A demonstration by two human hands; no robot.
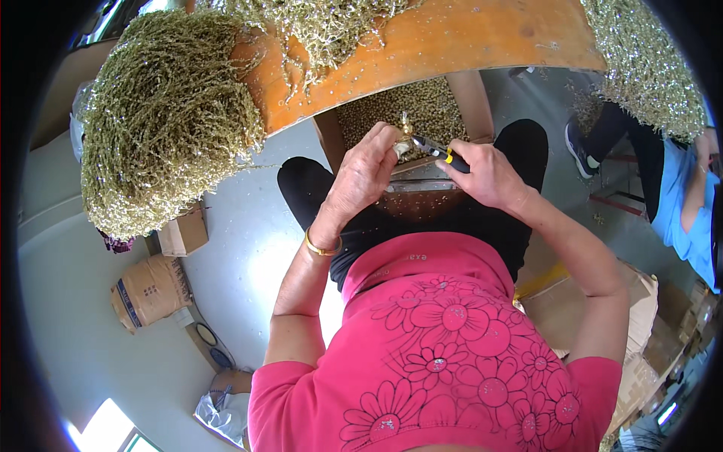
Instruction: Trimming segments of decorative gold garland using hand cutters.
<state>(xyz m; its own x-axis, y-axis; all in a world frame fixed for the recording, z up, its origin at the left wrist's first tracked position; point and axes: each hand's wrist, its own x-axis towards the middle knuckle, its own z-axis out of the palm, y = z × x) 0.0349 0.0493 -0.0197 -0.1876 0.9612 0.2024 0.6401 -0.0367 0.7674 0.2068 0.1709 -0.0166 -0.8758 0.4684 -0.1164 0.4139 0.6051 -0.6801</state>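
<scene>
Lettering (410,258) shows on the pink shirt (459,290); left hand (364,169) pinches a gold piece (407,124), right hand (488,173) grips pliers (431,147).

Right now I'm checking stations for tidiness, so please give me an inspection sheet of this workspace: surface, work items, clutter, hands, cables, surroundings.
Surface: speckled orange tabletop, bearing gold-green strand bundles.
Work items: small gold piece near the tips of the pliers; open box of gold bead-like pieces between the knees.
Clutter: loose scraps on the floor; cardboard at right.
Hands: left hand pinches the small gold piece; right hand grips the pliers.
Cables: nothing seen.
Surroundings: brown sack at left; co-worker in blue at right.
</scene>
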